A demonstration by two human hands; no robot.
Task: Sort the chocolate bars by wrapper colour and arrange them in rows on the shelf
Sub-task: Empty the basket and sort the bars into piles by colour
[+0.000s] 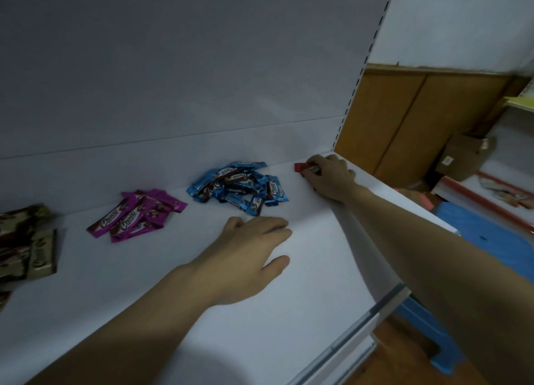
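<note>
On the white shelf [303,283] lie three heaps of chocolate bars: gold-brown ones [26,240] at the far left, magenta ones [135,215] in the middle, blue ones [239,186] further right. At the back right corner my right hand [329,179] holds a red-wrapped bar [300,167] against the shelf; only the bar's left end shows past my fingers. My left hand [254,248] rests flat on the shelf in front of the blue heap, fingers relaxed, holding nothing.
The shelf's back panel [173,81] rises behind the heaps, with a slotted upright [361,75] at its right end. Beyond the shelf's right edge are a blue plastic stool [488,240], a cardboard box [462,156] and wooden cabinet doors [404,118].
</note>
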